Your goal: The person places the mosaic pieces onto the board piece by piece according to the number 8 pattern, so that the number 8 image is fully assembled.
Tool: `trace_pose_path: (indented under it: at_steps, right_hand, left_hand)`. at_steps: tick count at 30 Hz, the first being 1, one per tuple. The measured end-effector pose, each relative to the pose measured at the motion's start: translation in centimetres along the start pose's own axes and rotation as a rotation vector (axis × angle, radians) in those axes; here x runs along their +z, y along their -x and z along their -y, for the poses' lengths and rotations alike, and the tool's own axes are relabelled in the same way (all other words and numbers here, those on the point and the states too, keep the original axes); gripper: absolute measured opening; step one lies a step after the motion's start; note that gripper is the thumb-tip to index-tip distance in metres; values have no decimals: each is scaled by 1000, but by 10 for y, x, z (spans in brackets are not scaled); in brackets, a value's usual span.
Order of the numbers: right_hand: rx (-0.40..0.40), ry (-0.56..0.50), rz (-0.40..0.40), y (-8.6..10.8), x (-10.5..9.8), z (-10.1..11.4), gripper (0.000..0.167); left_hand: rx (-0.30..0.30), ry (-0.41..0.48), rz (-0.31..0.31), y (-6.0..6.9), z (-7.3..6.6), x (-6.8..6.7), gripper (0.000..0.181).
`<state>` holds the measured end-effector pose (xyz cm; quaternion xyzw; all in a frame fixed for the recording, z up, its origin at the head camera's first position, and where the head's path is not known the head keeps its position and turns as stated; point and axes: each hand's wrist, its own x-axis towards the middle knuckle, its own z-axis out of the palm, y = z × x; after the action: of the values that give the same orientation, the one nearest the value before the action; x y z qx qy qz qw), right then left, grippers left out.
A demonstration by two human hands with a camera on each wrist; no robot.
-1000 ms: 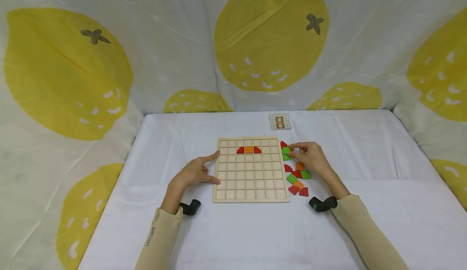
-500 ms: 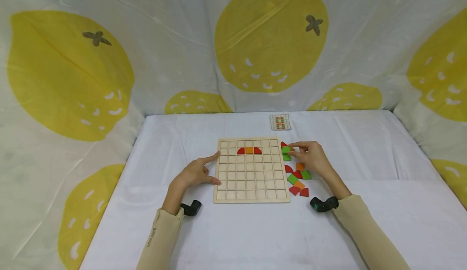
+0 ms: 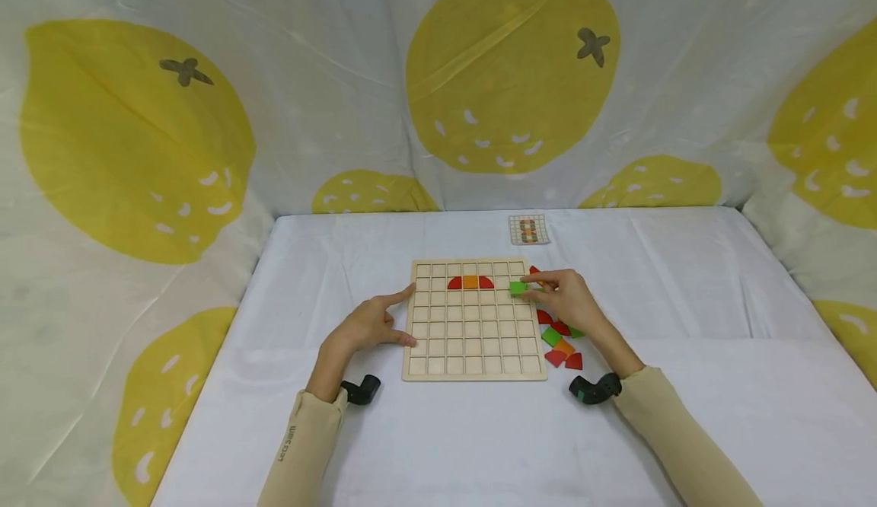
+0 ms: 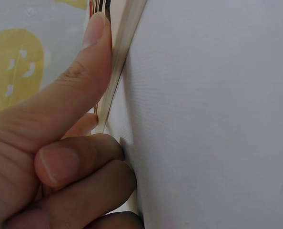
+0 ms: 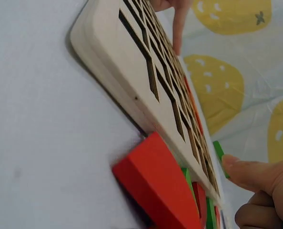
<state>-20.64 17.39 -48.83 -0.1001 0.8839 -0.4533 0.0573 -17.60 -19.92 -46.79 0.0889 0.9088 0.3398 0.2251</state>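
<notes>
While fingers point(image 3: 540, 276) pinch tile point(image 3: 517, 288), board point(image 3: 455, 330) holds 3.

Table point(image 3: 466, 442), one, covered in white: being used as the common support. Wooden grid board point(image 3: 474, 330), one: being carried flat at the centre. Patterned card point(image 3: 528, 229), small, one: being borne on the far part, beyond the board's far right corner. Red pieces point(image 3: 574, 361), some with a rounded edge, green squares point(image 3: 551, 336) and an orange piece point(image 3: 564, 347): being supported in a loose, crowded strip along the board's right edge. The strip's far end is being partly hidden.
</notes>
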Motion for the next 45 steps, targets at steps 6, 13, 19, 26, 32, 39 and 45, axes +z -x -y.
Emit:
trace_pose_path:
  at_steps: [6, 13, 19, 26, 32, 39, 45]
  right_hand:
    - [-53, -14, 22, -3, 10, 6, 31]
    - [-47, -1, 40, -7, 23, 15, 29]
    - [-61, 25, 43, -10, 31, 21, 27]
    - [-64, 43, 28, -11, 34, 20, 29]
    - [-77, 34, 18, -12, 35, 18, 26]
    - [-84, -3, 20, -12, 40, 18, 24]
    - [-83, 15, 23, -12, 42, 18, 23]
  left_hand:
    - [5, -9, 0, 0, -2, 0, 107]
    - [7, -7, 5, 0, -2, 0, 107]
    - [0, -11, 5, 1, -2, -1, 108]
    - [8, -16, -1, 0, -1, 0, 108]
    - [7, -13, -1, 1, -1, 0, 108]
    - [6, -9, -3, 1, 0, -1, 107]
    - [-5, -2, 3, 0, -1, 0, 107]
